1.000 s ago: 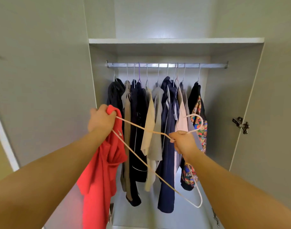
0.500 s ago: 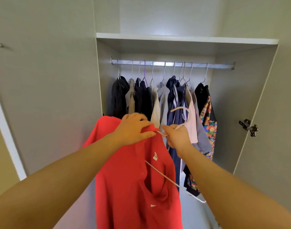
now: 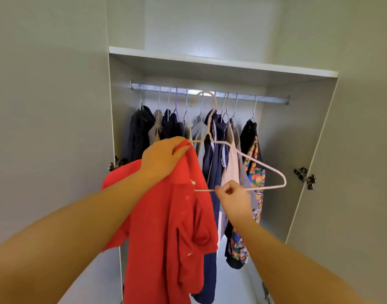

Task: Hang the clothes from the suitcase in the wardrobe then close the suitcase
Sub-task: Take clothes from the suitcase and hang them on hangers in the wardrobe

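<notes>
A red shirt (image 3: 166, 227) hangs in front of the open wardrobe, draped over the left side of a pale wire hanger (image 3: 262, 165). My left hand (image 3: 164, 156) grips the shirt's collar where it meets the hanger's left shoulder. My right hand (image 3: 232, 196) pinches the hanger's bottom bar from below. The hanger's hook points up, just in front of the metal rail (image 3: 273, 99). The hanger's right half is bare. The suitcase is out of view.
Several dark, grey, pink and patterned garments (image 3: 216, 154) hang on the rail, filling most of its width. A white shelf (image 3: 221, 60) runs above. Both wardrobe doors stand open, with hinges at the left (image 3: 114, 164) and right (image 3: 305, 177).
The hanger has risen and turned upright, its hook now up by the rail. My right hand shifted from the hanger's neck to its bottom bar. The red shirt rose with my left hand.
</notes>
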Demonstrator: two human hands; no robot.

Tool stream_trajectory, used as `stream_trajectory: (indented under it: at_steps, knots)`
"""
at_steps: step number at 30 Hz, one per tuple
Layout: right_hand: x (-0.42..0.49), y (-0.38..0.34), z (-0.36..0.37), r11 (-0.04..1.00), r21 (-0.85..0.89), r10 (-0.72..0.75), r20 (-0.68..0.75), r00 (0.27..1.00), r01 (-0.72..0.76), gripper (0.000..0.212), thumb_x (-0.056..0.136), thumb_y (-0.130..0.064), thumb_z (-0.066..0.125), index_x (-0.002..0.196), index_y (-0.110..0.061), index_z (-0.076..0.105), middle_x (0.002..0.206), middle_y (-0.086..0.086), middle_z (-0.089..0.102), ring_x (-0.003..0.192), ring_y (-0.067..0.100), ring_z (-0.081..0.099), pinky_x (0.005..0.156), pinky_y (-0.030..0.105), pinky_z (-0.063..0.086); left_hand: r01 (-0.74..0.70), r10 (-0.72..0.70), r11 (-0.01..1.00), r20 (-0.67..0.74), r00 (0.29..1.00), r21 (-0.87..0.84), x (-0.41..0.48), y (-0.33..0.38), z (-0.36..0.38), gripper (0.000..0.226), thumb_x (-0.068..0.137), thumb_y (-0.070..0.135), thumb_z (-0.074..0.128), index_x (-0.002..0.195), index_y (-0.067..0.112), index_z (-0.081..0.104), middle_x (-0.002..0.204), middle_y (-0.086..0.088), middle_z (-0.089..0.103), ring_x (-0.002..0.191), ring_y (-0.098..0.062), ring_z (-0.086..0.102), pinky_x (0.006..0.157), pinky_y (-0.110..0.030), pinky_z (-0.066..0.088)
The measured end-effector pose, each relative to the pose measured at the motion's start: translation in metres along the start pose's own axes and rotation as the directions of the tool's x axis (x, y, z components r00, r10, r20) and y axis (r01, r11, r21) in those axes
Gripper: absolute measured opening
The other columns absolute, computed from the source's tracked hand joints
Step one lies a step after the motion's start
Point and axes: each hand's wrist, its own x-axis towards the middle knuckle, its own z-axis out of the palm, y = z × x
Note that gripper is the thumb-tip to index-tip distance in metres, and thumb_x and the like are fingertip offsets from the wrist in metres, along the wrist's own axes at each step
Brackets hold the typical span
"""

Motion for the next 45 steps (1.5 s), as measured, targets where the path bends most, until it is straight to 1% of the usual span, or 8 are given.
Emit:
stream_trajectory:
  at_steps: [5,9,22,28,32,36,41,45]
  knots:
    - [0.003,0.01,0.017,0.984,-0.161,0.124,0.3,0.946,-0.078,0.083,0.068,-0.039,0.073,0.139,-0.017,0.038,0.134,0.01,0.044,0.124,0.031,0.045,0.1,0.038,0.039,-0.02,0.003,0.988,-0.111,0.994,-0.154,0.01,0.006,-0.017,0.032,0.095,0.03,0.052,0.124,0.021,0.061,0.123,-0.001,0.064,0.113,-0.019,0.058,0.091,-0.025,0.041]
    - [0.008,0.012,0.032,0.958,-0.276,0.186,0.379,0.907,-0.081,0.003,0.086,-0.028,0.057,0.087,-0.027,0.054,0.103,0.007,0.061,0.098,0.027,0.057,0.083,0.032,0.044,-0.034,0.005,0.981,-0.155,0.988,-0.19,0.01,0.005,-0.032,0.031,0.094,0.026,0.053,0.123,0.016,0.061,0.12,-0.001,0.065,0.111,-0.015,0.057,0.082,-0.006,0.031]
    - [0.03,-0.003,-0.024,0.594,0.521,0.363,0.507,0.782,-0.613,0.021,0.094,-0.011,0.048,0.081,-0.003,0.062,0.056,0.014,0.068,0.045,0.025,0.066,0.043,0.036,0.054,0.086,-0.05,0.918,-0.104,0.993,0.387,-0.009,-0.035,-0.065,0.037,0.1,0.036,0.034,0.122,0.009,0.048,0.109,-0.016,0.064,0.102,-0.038,0.059,0.076,-0.04,0.042]
    - [0.032,0.003,-0.05,0.352,0.665,0.237,0.617,0.751,-0.658,0.046,0.042,-0.036,0.079,0.083,-0.014,0.074,0.099,0.013,0.067,0.087,0.031,0.064,0.082,0.041,0.051,0.038,0.029,0.901,-0.148,0.989,0.431,-0.015,-0.051,-0.062,0.036,0.099,0.032,0.04,0.118,0.005,0.054,0.102,-0.021,0.066,0.093,-0.041,0.063,0.07,-0.043,0.044]
    - [0.036,0.004,-0.068,0.393,0.594,0.302,0.638,0.709,-0.702,0.074,0.071,-0.072,0.053,0.107,-0.009,0.067,0.106,0.014,0.069,0.082,0.034,0.07,0.069,0.052,0.056,-0.112,0.24,0.85,-0.188,0.952,0.515,-0.02,-0.063,-0.056,0.037,0.089,0.034,0.042,0.084,0.002,0.06,0.058,-0.016,0.064,0.042,-0.035,0.061,0.035,-0.031,0.043]
    - [0.034,0.002,-0.07,0.541,0.467,0.431,0.56,0.707,-0.7,0.042,0.076,-0.045,0.067,0.105,-0.014,0.067,0.087,0.012,0.071,0.067,0.027,0.069,0.066,0.042,0.059,-0.15,0.289,0.842,-0.199,0.936,0.518,-0.023,-0.066,-0.044,0.024,0.087,0.036,0.04,0.087,0.014,0.049,0.054,-0.011,0.061,0.038,-0.031,0.058,0.031,-0.028,0.041]
    - [0.034,0.013,-0.067,0.881,0.177,0.462,-0.133,0.877,-0.438,0.024,0.079,-0.02,0.072,0.093,-0.004,0.061,0.104,0.022,0.066,0.082,0.031,0.059,0.075,0.036,0.05,-0.103,0.207,0.918,-0.241,0.948,0.383,-0.032,-0.053,-0.027,0.048,0.095,0.053,0.028,0.099,0.015,0.058,0.078,-0.01,0.069,0.063,-0.033,0.067,0.046,-0.035,0.048]
    - [0.021,-0.003,-0.057,0.95,-0.153,0.226,-0.268,0.936,-0.273,0.024,0.089,-0.025,0.056,0.105,-0.008,0.052,0.107,0.021,0.061,0.101,0.04,0.057,0.078,0.036,0.041,-0.364,0.536,0.739,-0.167,0.828,0.567,-0.04,-0.035,-0.002,0.025,0.095,0.043,0.035,0.084,0.021,0.042,0.056,-0.002,0.052,0.036,-0.023,0.051,0.03,-0.022,0.031]
